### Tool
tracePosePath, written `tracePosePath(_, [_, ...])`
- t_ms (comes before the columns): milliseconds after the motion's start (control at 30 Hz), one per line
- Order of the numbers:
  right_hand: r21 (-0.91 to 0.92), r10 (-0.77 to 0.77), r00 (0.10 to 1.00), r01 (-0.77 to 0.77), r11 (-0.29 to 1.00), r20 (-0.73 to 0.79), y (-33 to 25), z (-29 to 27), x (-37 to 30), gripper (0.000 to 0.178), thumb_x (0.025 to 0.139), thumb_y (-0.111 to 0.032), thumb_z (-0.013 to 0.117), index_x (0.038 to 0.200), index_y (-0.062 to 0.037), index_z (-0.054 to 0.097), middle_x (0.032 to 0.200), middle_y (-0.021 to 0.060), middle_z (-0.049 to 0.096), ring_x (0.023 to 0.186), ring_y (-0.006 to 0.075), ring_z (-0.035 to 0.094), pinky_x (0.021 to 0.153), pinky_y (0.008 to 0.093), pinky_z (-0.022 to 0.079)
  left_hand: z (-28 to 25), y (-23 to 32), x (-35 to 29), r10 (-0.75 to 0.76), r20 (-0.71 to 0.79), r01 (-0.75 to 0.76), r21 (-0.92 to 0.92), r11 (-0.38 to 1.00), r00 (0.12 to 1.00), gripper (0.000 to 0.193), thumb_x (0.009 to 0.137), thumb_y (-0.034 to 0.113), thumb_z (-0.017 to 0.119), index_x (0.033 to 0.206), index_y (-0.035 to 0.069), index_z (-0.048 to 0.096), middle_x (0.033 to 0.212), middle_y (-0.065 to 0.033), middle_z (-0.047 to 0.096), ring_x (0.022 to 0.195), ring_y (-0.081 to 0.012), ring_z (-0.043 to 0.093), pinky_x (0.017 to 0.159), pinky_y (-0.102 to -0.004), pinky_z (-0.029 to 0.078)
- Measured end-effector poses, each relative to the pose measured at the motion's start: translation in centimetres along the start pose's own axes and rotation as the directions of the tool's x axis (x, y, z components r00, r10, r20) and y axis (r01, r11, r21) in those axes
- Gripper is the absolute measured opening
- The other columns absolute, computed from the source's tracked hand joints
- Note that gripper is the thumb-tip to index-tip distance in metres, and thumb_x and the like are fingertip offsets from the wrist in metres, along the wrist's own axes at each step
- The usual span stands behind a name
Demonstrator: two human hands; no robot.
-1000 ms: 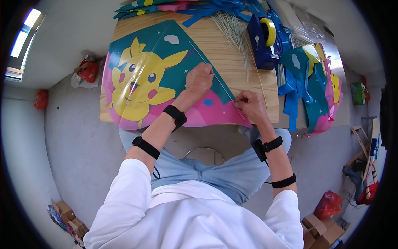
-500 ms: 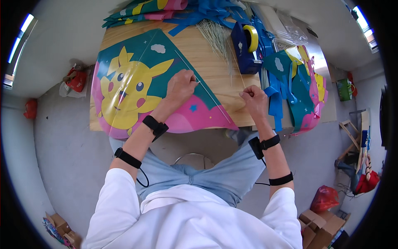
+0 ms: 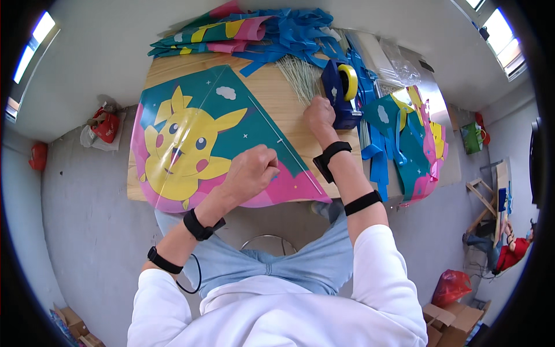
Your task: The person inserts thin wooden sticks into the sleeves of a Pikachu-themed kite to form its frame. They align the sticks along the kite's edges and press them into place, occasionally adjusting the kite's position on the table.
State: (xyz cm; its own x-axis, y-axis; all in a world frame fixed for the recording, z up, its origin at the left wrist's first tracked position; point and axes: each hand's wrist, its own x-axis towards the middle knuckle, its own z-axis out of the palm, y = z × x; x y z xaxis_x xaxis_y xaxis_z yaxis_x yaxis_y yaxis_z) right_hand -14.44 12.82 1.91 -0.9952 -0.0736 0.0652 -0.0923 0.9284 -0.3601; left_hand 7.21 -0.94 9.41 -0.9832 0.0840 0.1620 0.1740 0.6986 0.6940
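Note:
A teal and pink kite sheet (image 3: 254, 118) with a yellow cartoon creature lies on the wooden table in front of me. Along its right slanting edge runs a thin white rod (image 3: 298, 163), with a small piece of tape (image 3: 280, 140) across it. My left hand (image 3: 253, 172) is closed above the pink part, thumb against curled fingers; whatever it may hold is hidden. Farther off, my right hand (image 3: 321, 115) is closed by the lower ends of a bundle of thin pale sticks (image 3: 298, 75), left of a dark blue tape dispenser (image 3: 345, 110) with a yellow roll.
Folded kite sheets (image 3: 214, 37) and a heap of blue ribbons (image 3: 300, 26) fill the table's back. Another kite (image 3: 413, 173) with ribbons lies at the right edge. Clear plastic bags (image 3: 399, 63) are behind it. A person in red (image 3: 514, 254) sits far right.
My right hand has moved away from me and left, to the thin sticks by the dispenser. The left hand has come off the rod toward me, and now hovers closed over the kite's pink part.

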Motion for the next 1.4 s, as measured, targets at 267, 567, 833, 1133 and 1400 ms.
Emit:
tracePosePath(267, [0.004,0.06,0.998,-0.06,0.998,0.033,-1.1,-0.1,1.1,0.016,0.076,-0.013,0.068,0.09,-0.0045,0.072,0.1,0.0193,0.07,0.095,0.0347,0.068,0.081,0.0398,0.056,-0.8,-2.1,-1.7,-0.074,0.0,0.074,-0.052,0.996,0.997,0.012,0.074,0.006,0.07,0.077,0.0,0.061,0.076,-0.0129,0.059,0.07,-0.0282,0.06,0.06,-0.0365,0.047])
tracePosePath(567, [0.163,0.147,0.988,-0.152,0.975,0.043,0.0,-0.8,0.7,0.013,0.075,-0.01,0.065,0.083,-0.0013,0.071,0.091,0.0202,0.07,0.085,0.0333,0.07,0.072,0.0387,0.056,-0.4,-1.7,-1.3,-0.025,-0.011,0.023,-0.095,0.995,1.0,0.012,0.074,0.005,0.07,0.078,-0.001,0.06,0.074,-0.0133,0.058,0.068,-0.0279,0.059,0.059,-0.0361,0.046])
tracePosePath(833, [0.832,0.051,0.908,-0.402,0.383,0.416,6.0,-6.6,-11.2,0.014,0.079,-0.007,0.061,0.068,0.0013,0.059,0.058,0.008,0.057,0.037,0.0118,0.047,0.034,0.0262,0.031,0.0,-1.6,0.0,-0.276,0.132,0.306,-0.465,0.831,0.952,0.01,0.082,0.006,0.067,0.086,-0.002,0.064,0.08,-0.0068,0.066,0.07,-0.0106,0.063,0.061,-0.0237,0.049])
tracePosePath(1133, [0.653,0.095,0.962,-0.245,0.717,0.257,5.4,-6.7,-4.3,0.011,0.076,-0.009,0.066,0.076,0.0013,0.065,0.066,0.0125,0.064,0.051,0.0201,0.062,0.043,0.0312,0.045,2.9,0.9,3.3,-0.328,0.273,0.426,-0.627,0.653,0.904,0.015,0.086,0.008,0.064,0.1,0.0,0.065,0.082,-0.0036,0.066,0.071,-0.0093,0.064,0.064,-0.0216,0.049])
tracePosePath(1400, [-0.104,0.007,0.992,-0.02,0.994,-0.125,4.2,-2.6,-6.2,0.017,0.075,-0.016,0.07,0.09,-0.008,0.068,0.095,0.0149,0.07,0.087,0.0304,0.07,0.074,0.0357,0.057,0.1,-2.2,-0.3,-0.371,0.226,0.433,-0.546,0.717,0.901,0.011,0.083,0.008,0.066,0.088,-0.001,0.064,0.077,-0.0041,0.066,0.068,-0.0099,0.062,0.062,-0.0239,0.05])
